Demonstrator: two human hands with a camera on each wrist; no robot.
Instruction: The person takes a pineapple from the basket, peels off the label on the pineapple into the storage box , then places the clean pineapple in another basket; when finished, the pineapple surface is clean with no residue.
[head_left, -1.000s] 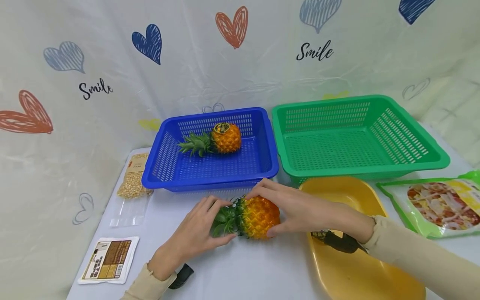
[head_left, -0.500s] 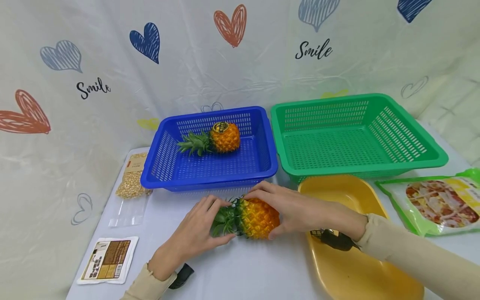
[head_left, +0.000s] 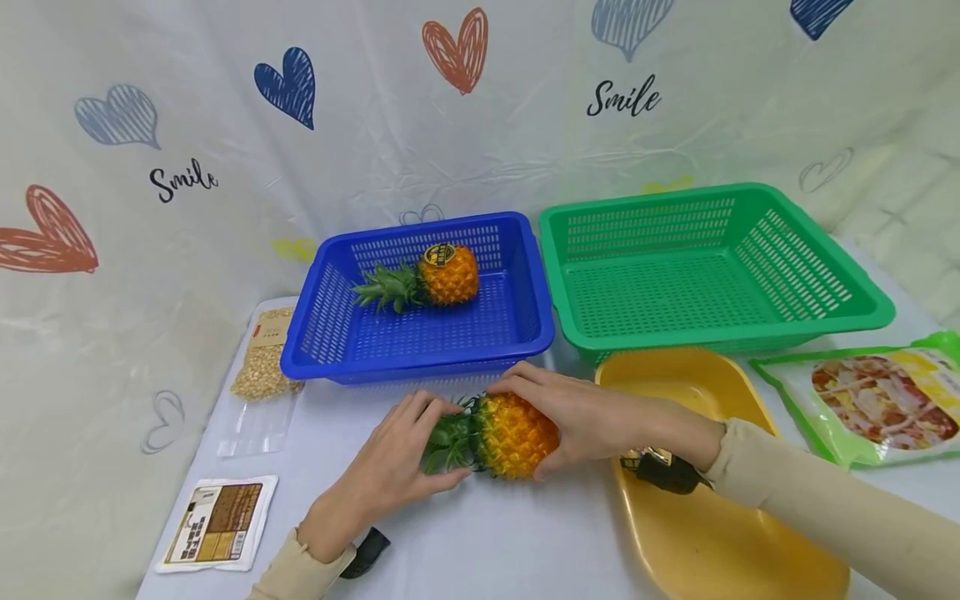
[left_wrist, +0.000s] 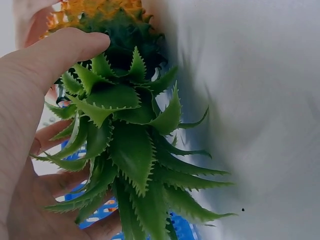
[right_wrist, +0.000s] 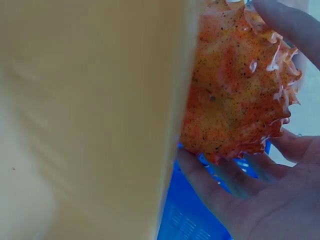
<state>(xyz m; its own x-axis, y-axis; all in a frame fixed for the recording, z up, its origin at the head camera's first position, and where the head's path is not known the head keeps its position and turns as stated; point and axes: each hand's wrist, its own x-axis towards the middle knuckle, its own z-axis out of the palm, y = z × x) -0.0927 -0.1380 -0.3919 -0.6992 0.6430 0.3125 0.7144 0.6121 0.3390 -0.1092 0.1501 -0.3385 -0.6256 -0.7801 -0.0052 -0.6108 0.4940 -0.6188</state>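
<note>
A pineapple (head_left: 517, 437) lies on its side on the white table, its green crown (left_wrist: 132, 140) pointing left. My left hand (head_left: 401, 454) holds it at the crown; in the left wrist view the thumb lies over the neck and the fingers reach behind the leaves. From the right, my right hand (head_left: 577, 417) grips the orange body, thumb on the near side and fingers over the far side. The right wrist view shows the rounded base (right_wrist: 235, 95) between thumb and fingers. A second pineapple (head_left: 450, 277) with a black-and-gold label lies in the blue basket (head_left: 420, 368).
A green basket (head_left: 645, 296) stands right of the blue one. Below the right forearm is a yellow tray (head_left: 705, 533). At left lie a bag of grains (head_left: 262, 367) and a flat white-and-brown packet (head_left: 217, 523). A green-edged food bag (head_left: 885, 404) lies far right.
Both hands stay on the pineapple at nearly the same spot. The right wrist and forearm have shifted slightly up and left. The head view has tilted a little.
</note>
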